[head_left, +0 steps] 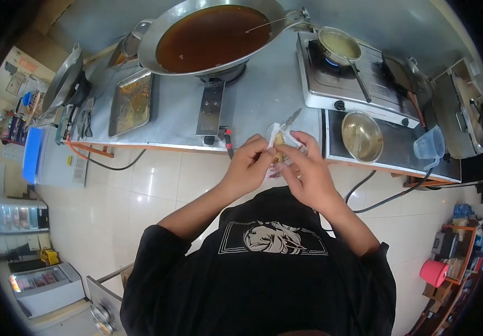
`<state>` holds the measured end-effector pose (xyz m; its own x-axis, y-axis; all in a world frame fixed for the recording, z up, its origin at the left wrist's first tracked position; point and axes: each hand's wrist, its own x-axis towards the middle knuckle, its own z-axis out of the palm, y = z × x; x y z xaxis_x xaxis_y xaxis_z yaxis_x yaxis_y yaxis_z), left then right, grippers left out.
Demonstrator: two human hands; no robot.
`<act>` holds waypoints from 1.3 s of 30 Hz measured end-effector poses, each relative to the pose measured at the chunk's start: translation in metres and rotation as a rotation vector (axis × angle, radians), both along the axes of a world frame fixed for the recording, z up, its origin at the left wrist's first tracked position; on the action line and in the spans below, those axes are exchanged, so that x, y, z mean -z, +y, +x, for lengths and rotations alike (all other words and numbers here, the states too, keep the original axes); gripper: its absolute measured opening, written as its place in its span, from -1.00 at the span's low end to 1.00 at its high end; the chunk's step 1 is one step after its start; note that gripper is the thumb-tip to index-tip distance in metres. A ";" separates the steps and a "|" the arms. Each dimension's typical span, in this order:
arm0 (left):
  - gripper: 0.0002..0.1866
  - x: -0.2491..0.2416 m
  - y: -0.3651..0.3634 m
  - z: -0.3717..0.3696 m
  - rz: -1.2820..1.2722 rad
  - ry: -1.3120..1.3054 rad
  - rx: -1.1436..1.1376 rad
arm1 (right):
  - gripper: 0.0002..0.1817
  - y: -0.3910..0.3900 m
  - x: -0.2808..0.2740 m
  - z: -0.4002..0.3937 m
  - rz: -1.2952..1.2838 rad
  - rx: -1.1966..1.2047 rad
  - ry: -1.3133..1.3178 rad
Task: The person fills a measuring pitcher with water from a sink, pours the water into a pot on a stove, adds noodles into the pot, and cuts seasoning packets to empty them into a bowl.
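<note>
Near the counter's front edge, my left hand [248, 168] pinches the left side of a small white wrapper [275, 131]. My right hand [309, 171] is on its right side, fingers bent over the wrapper's opening. Something yellowish [279, 140] shows inside the wrapper, partly covered by my fingers. Just beyond the wrapper, a metal blade or utensil [293, 116] lies on the counter, its lower end hidden.
A large wok [149, 47] of dark brown liquid sits at the back. A tray [112, 112] lies left. On the right, a small pot [339, 45] stands over a lit burner, near a steel bowl [363, 136] and clear jug [430, 144].
</note>
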<state>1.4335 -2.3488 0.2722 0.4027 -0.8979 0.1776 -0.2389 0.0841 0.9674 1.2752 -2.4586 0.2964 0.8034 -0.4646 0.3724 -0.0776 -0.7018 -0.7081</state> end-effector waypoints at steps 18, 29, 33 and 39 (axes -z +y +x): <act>-0.90 -0.001 0.019 0.006 0.016 -0.003 -0.115 | -0.87 0.007 -0.013 -0.001 0.149 -0.104 0.040; -0.89 -0.016 0.025 -0.006 0.064 -0.087 -0.064 | -0.82 0.009 -0.010 0.007 0.073 -0.209 0.021; -0.86 0.002 0.023 -0.001 0.004 0.023 -0.190 | -0.86 0.023 -0.019 0.006 -0.019 -0.183 0.001; -0.80 -0.030 0.034 0.002 -0.022 -0.025 -0.163 | -0.84 0.022 -0.021 -0.006 -0.031 -0.268 -0.097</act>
